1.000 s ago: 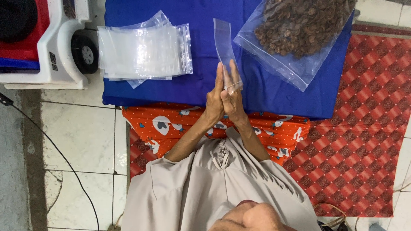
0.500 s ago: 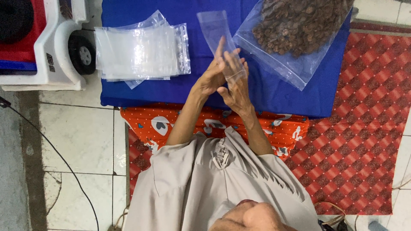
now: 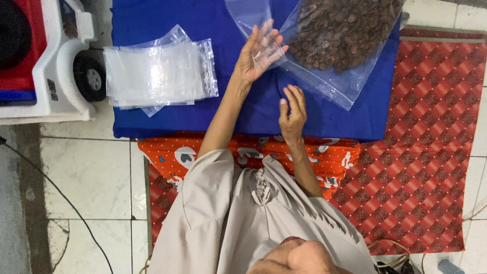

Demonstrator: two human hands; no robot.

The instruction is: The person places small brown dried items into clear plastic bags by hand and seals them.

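Hands (image 3: 261,53) apart now (left (image 3: 261,53) raised)

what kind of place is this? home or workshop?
Probably a home floor used for small-scale packing, not a workshop. The person sits on a tiled floor with a patterned red mat, and a ride-on toy car stands beside the blue cloth that holds a stack of clear bags.

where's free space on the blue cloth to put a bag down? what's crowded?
Free: the blue cloth above the stack of clear bags, and the strip along its near edge between that stack and the right hand. Crowded: top right, where the left hand holds a small clear bag against the big bag of brown pieces.
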